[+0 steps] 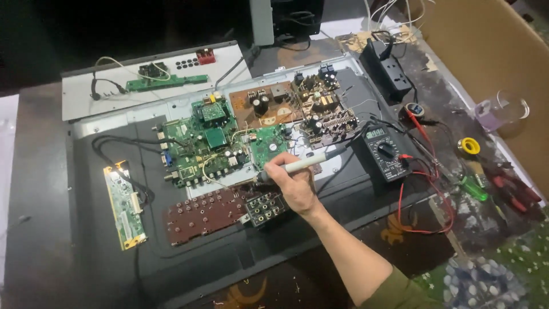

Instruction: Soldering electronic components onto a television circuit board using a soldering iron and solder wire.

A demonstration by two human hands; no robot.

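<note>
My right hand (295,184) grips a white-handled soldering iron (303,163) like a pen. Its tip points down and left, close to the edge between the green main circuit board (200,150) and a brown board with round pads (203,214). Just under the hand sits a black block of round jacks (265,208). A smaller green board (267,143) lies right above the hand. All boards rest on the dark back panel of a flat screen (343,189). My left hand is out of view.
A black multimeter (384,151) with red leads lies right of the hand. Brown power boards (309,106), a narrow green strip board (124,206), a power strip (389,68), a solder spool (469,146), red-handled pliers (514,186), a glass (503,111) and a cardboard box (486,40) surround the panel.
</note>
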